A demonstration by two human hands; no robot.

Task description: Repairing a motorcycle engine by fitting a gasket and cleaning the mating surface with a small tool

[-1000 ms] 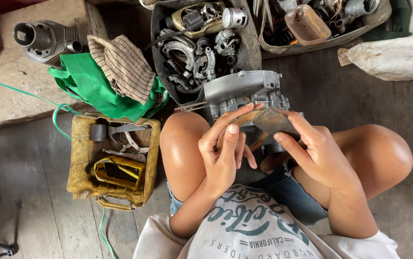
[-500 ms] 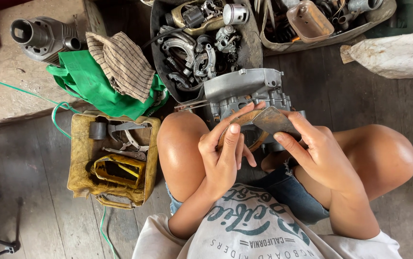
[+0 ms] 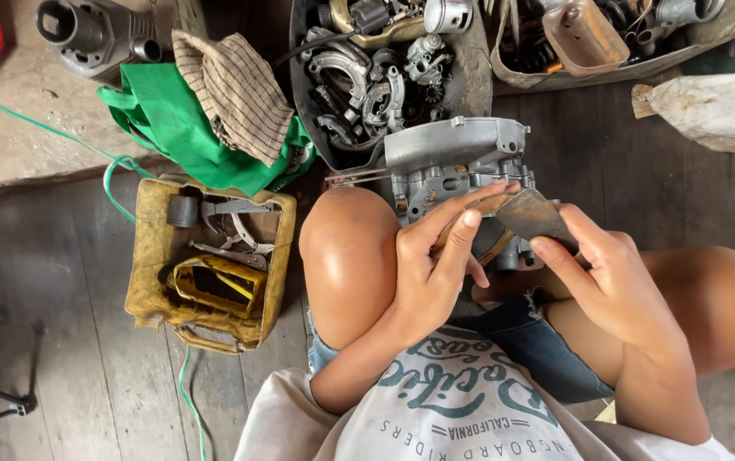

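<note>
A dark, worn plank floor spreads under everything, with a pale stone slab at ten o'clock. At twelve o'clock sits a black tub heaped with curved grey metal parts, and at one o'clock a shallow tray of rusty pieces. A crumpled green bag lies at eleven o'clock, a checked brown cloth draped over it; beside them rests a ribbed grey cylinder casting. At nine o'clock stands a grimy yellow container, cut open, holding pliers and bent yellow scraps.

In the middle, between the bare knees, stands a cast grey metal engine part, blocky, with a flat lid. The left hand presses against its near side, fingers wrapped round a brownish curved piece whose shape is mostly hidden. The right hand pinches a thin, dull, rusty metal sheet, roughly triangular, laid against the same spot, which it screens from view.
</note>
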